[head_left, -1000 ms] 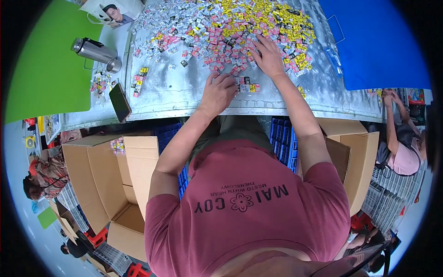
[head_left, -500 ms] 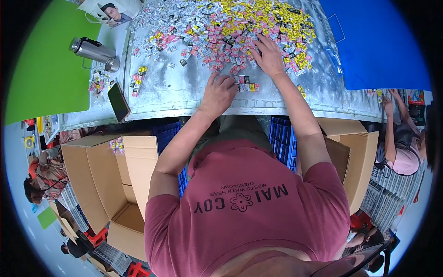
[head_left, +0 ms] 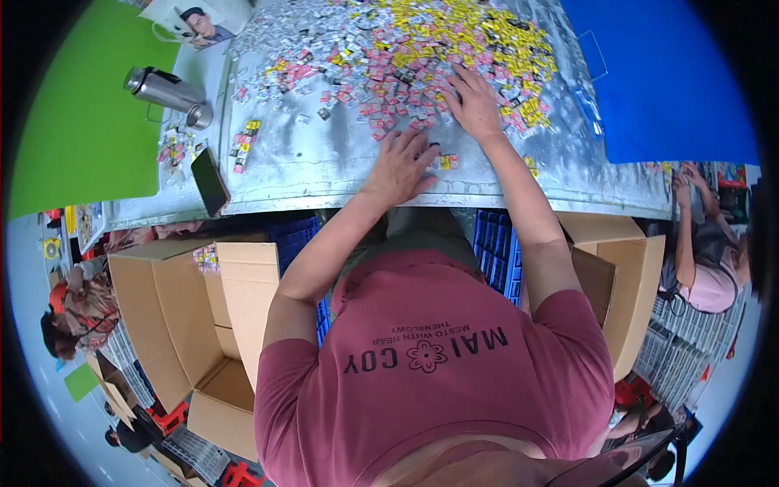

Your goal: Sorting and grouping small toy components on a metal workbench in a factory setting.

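Note:
My left hand (head_left: 399,168), its fingers spread and palm down, lies over a small group of square pieces near the table's front edge. A few yellow and pink pieces (head_left: 448,162) of that group show to its right; the rest are under the hand. My right hand (head_left: 475,109) reaches to the near edge of a wide heap of small pieces (head_left: 406,77), fingers stretched out and thumb apart. These pieces are pink, yellow, black and whitish; their exact kind is too small to tell. Nothing shows held in either hand.
On the metal table (head_left: 300,166) a short strip of pieces (head_left: 245,146), a phone (head_left: 210,182) and a steel flask (head_left: 166,88) are at the left. Open cardboard boxes (head_left: 174,325) flank me. A green board (head_left: 89,105) and blue board (head_left: 665,81) border the table. Other people sit nearby.
My left hand has shifted right and its fingers have spread out, now covering most of the small group. My right hand has barely moved at the heap's edge.

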`<state>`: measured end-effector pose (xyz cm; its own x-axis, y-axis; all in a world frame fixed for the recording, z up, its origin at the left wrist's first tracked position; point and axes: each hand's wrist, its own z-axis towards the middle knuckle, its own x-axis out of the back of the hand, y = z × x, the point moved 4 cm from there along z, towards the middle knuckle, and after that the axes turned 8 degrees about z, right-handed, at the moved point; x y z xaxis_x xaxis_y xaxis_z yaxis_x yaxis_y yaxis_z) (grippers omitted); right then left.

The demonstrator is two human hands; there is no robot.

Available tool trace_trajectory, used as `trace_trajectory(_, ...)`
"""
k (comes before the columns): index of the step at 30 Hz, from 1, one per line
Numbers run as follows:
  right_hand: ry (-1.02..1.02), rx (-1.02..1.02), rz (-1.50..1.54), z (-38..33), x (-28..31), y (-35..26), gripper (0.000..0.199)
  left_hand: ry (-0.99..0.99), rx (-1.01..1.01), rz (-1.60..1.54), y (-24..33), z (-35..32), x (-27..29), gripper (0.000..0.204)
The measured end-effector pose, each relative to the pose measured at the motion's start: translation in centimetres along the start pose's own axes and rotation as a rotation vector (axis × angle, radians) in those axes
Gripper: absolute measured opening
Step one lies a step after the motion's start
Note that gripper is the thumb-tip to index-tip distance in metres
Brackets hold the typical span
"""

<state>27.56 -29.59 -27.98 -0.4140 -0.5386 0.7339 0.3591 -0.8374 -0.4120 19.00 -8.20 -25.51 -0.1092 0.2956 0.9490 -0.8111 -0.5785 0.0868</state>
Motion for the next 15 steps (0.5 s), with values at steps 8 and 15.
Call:
trace_trajectory(8,-0.042,-0.018,-0.028,-0.4,0.5,0.2,0.036,0.001,0.031,-0.137,1.0,0.1,-0.6,0.067)
trace_trajectory(15,-0.059,-0.033,0.017,-0.1,0.0,0.3,0.035,0.134,0.127,-0.223,-0.1,-1.0,-0.5,0.074)
